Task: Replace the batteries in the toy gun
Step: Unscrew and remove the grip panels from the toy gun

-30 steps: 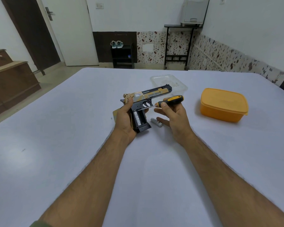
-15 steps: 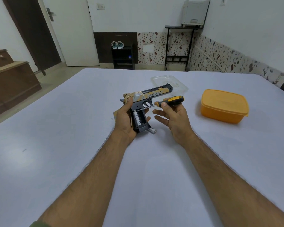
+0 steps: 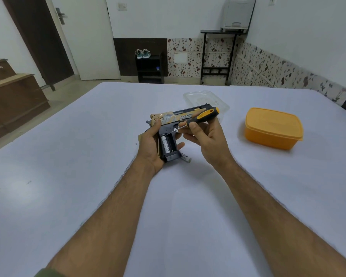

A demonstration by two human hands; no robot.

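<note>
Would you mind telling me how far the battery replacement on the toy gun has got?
Done: the toy gun grip compartment is open; one battery lies on the table. In hand: left hand holds the gun, right hand levers the screwdriver at the remaining cell. Left: fresh batteries, cover.

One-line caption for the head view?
Left hand holds the toy gun, grip compartment open; right hand brings a screwdriver to the battery inside.

Screwdriver (image 3: 203, 115) tip now down at the toy gun (image 3: 178, 120) grip's open battery bay
</note>
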